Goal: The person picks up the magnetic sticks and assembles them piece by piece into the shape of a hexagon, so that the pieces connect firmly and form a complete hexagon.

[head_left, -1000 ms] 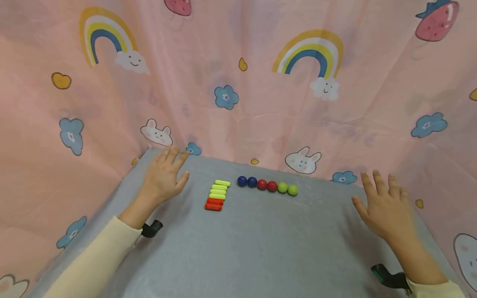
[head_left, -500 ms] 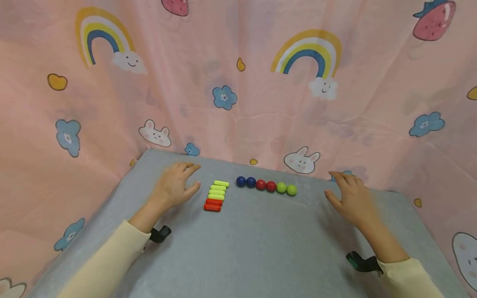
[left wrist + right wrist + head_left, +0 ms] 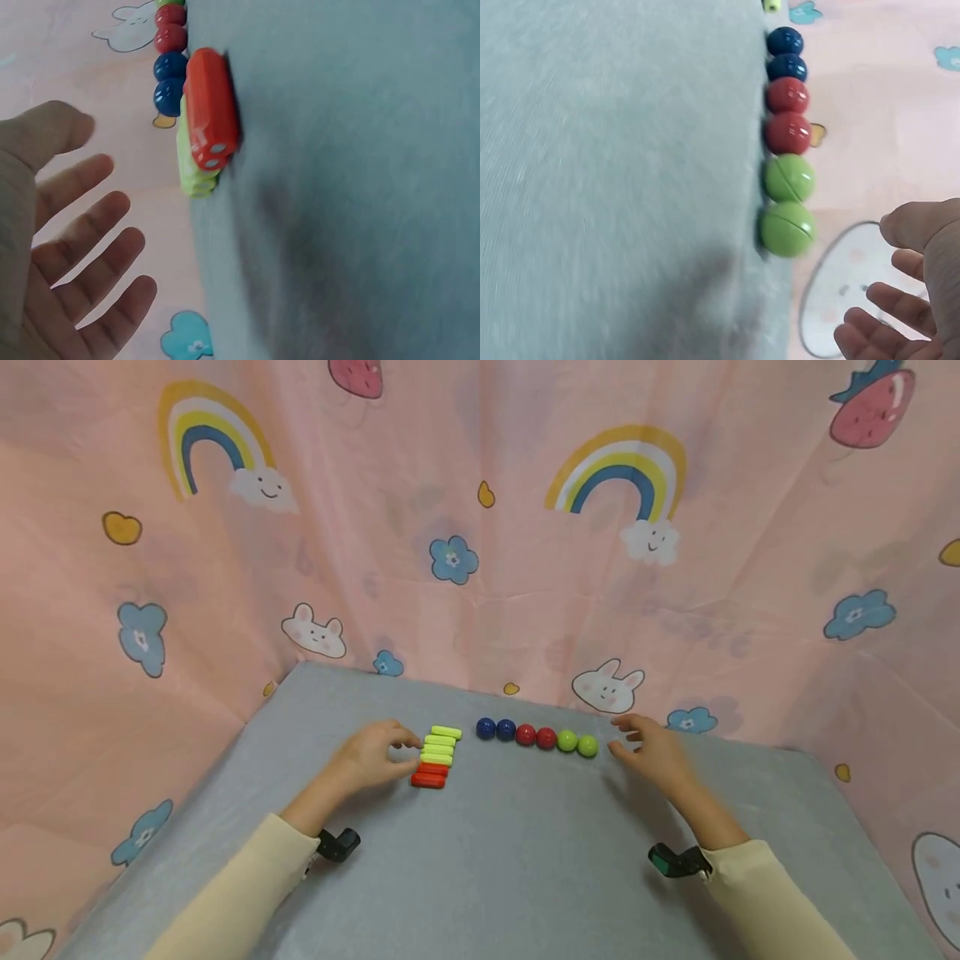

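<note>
My left hand (image 3: 371,756) hovers at the left side of a column of short rods, fingers loosely bent and holding nothing. Several rods are yellow-green (image 3: 438,749); at the near end lie two red rods (image 3: 428,782). In the left wrist view, the fingers stand apart from the red rods (image 3: 210,105). To the right runs a row of glossy balls: two blue (image 3: 486,728), two red (image 3: 526,735) and two green (image 3: 587,746). Just right of the green end is my right hand (image 3: 652,752), thumb and fingers parted. A gap separates it from the green balls (image 3: 787,229) in the right wrist view.
Both rods and balls lie on a grey cloth-covered table (image 3: 510,868). A pink patterned curtain (image 3: 517,618) rises behind its back edge and along both sides. A small black camera (image 3: 339,845) sits on the left wrist, another black camera (image 3: 678,860) on the right.
Both hands have moved inward from spread positions: the left rightward and down to the rods, the right leftward to the green balls. Their fingers have bent somewhat. Rods and balls have stayed put.
</note>
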{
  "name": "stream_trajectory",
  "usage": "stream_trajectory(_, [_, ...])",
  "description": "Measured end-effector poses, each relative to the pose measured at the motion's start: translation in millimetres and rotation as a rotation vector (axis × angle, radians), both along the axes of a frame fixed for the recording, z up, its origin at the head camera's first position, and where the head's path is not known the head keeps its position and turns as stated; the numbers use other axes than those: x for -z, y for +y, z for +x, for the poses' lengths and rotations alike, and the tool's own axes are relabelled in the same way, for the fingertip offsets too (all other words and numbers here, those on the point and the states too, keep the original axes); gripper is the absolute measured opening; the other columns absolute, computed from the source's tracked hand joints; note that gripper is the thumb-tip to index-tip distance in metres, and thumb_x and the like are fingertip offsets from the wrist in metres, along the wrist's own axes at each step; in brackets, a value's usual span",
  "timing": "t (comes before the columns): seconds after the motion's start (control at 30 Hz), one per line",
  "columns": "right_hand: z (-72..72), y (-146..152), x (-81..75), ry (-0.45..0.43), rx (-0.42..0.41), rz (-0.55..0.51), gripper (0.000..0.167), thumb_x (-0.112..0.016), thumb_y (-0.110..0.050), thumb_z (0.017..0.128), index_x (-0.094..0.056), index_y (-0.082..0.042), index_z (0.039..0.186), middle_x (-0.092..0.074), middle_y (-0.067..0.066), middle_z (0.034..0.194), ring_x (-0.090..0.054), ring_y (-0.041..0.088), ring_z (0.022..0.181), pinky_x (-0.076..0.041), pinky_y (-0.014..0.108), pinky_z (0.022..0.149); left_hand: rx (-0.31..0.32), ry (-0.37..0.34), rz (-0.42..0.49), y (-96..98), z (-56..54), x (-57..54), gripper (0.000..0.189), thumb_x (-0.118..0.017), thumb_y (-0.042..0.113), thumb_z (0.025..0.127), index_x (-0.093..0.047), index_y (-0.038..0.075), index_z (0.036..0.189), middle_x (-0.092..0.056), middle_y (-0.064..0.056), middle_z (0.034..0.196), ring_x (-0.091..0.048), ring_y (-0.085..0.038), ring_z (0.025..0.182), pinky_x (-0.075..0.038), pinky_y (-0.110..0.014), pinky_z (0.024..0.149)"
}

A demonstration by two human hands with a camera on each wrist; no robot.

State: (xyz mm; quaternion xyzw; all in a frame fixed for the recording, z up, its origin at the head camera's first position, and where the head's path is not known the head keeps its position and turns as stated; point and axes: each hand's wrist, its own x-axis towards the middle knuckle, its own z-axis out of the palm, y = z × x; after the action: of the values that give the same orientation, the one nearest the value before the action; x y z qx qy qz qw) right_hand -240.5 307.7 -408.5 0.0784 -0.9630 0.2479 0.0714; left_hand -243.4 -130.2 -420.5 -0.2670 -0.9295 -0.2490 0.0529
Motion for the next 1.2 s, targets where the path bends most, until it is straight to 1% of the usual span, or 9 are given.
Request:
stream_trajectory(0.17, [-12.5,-13,12.2,-0.037,-0.018,-0.041,0.043,-0.066,-0.019,0.088,-0.057,0.003,0.124,-0.059,0.029,0.121,-0.061,0.045,0.106,-0.052,0.053,0.087,0.013,-0.033,-0.028,7.6,1.3,7.7,0.018,-0.074,0.026,0.081,-0.073,0.019,0.098,-0.065,0.003,0.09,-0.058,-0.013,0.084,-0.049,-0.027,0.072])
stream_trajectory(0.27, [-18.7,-16,19.8,-0.043,-0.038,-0.044,0.044,-0.067,-0.016,0.086,-0.057,0.004,0.124,-0.058,0.031,0.121,-0.062,0.045,0.103,-0.052,0.053,0.085,0.018,-0.057,-0.026,10.8,2.3,12.1,0.017,-0.076,0.025,0.078,-0.074,0.02,0.094,-0.064,0.004,0.088,-0.057,-0.012,0.08,-0.048,-0.026,0.071])
stream_trajectory(0.37, [-23.5,-18,26.3,-0.049,-0.042,-0.053,0.046,-0.069,-0.015,0.084,-0.058,0.005,0.124,-0.058,0.033,0.121,-0.062,0.045,0.101,-0.052,0.053,0.084,0.01,-0.076,-0.034,12.9,2.9,16.1,0.015,-0.078,0.024,0.077,-0.075,0.022,0.091,-0.062,0.007,0.085,-0.054,-0.01,0.076,-0.045,-0.024,0.067])
stream_trajectory(0.57, [-30.3,-19,32.0,-0.069,-0.042,-0.048,0.044,-0.07,-0.014,0.084,-0.058,0.003,0.123,-0.059,0.031,0.119,-0.063,0.044,0.102,-0.052,0.052,0.085,-0.005,-0.084,-0.042,14.7,3.7,19.2,0.012,-0.08,0.025,0.075,-0.074,0.023,0.086,-0.058,0.01,0.079,-0.049,-0.006,0.07,-0.042,-0.022,0.062])
stream_trajectory(0.73, [-32.0,-23,31.8,-0.089,-0.051,-0.051,0.041,-0.07,-0.011,0.083,-0.06,0.003,0.121,-0.061,0.03,0.117,-0.064,0.043,0.101,-0.054,0.05,0.083,-0.013,-0.088,-0.05,15.0,4.3,21.0,0.012,-0.079,0.024,0.076,-0.073,0.023,0.086,-0.056,0.011,0.078,-0.047,-0.007,0.068,-0.041,-0.023,0.06])
stream_trajectory(0.93, [-30.7,-23,35.4,-0.091,-0.067,-0.056,0.035,-0.068,-0.01,0.084,-0.062,0.004,0.115,-0.065,0.026,0.112,-0.065,0.039,0.098,-0.055,0.046,0.081,-0.008,-0.079,-0.049,16.8,5.5,22.5,0.014,-0.081,0.023,0.075,-0.072,0.022,0.085,-0.056,0.011,0.078,-0.047,-0.007,0.067,-0.04,-0.023,0.059])
stream_trajectory(1.1, [-27.1,-22,35.7,-0.094,-0.059,-0.063,0.033,-0.069,-0.01,0.084,-0.062,0.004,0.113,-0.066,0.024,0.109,-0.065,0.037,0.095,-0.055,0.045,0.079,-0.01,-0.061,-0.079,17.1,5.2,22.8,0.016,-0.081,0.021,0.075,-0.072,0.022,0.089,-0.059,0.011,0.082,-0.046,-0.006,0.067,-0.039,-0.022,0.059])
stream_trajectory(1.2, [-22.4,-22,35.1,-0.091,-0.071,-0.072,0.032,-0.07,-0.009,0.083,-0.062,0.005,0.111,-0.067,0.024,0.106,-0.065,0.035,0.092,-0.056,0.044,0.077,-0.009,-0.057,-0.087,16.4,4.9,23.0,0.016,-0.081,0.021,0.075,-0.073,0.022,0.089,-0.058,0.012,0.081,-0.046,-0.006,0.067,-0.038,-0.021,0.059])
